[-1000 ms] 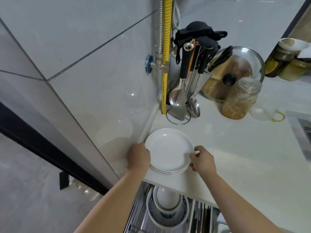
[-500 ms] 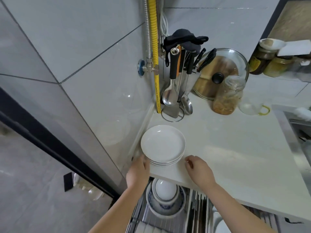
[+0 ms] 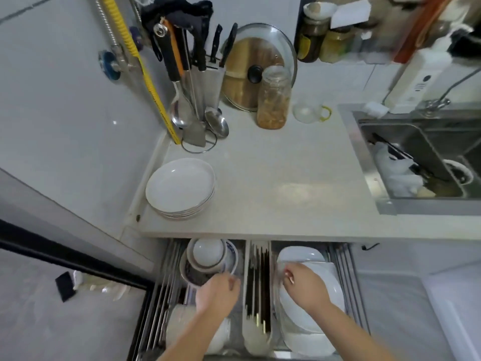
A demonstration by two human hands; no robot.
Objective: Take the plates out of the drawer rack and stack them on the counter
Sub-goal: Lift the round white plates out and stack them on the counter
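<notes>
A stack of white plates (image 3: 181, 188) rests on the counter (image 3: 273, 183) near the left wall. Below the counter edge the drawer rack (image 3: 346, 277) is pulled out. Its right compartment holds several white plates (image 3: 312, 324) standing on edge. My right hand (image 3: 304, 287) is over them, fingers curled at the rim of one plate. My left hand (image 3: 217, 293) hovers over the left compartment beside stacked bowls (image 3: 208, 254), fingers loosely bent, holding nothing visible.
A chopstick holder (image 3: 257, 285) divides the drawer. On the counter's back stand a utensil rack (image 3: 192, 105), a glass pot lid (image 3: 260, 66), a jar (image 3: 274, 97) and a small cup (image 3: 308, 113). A steel sink (image 3: 416, 157) lies on the right.
Both hands left the plate stack on the counter and dropped into the open drawer. The view tilted down, showing more of the rack.
</notes>
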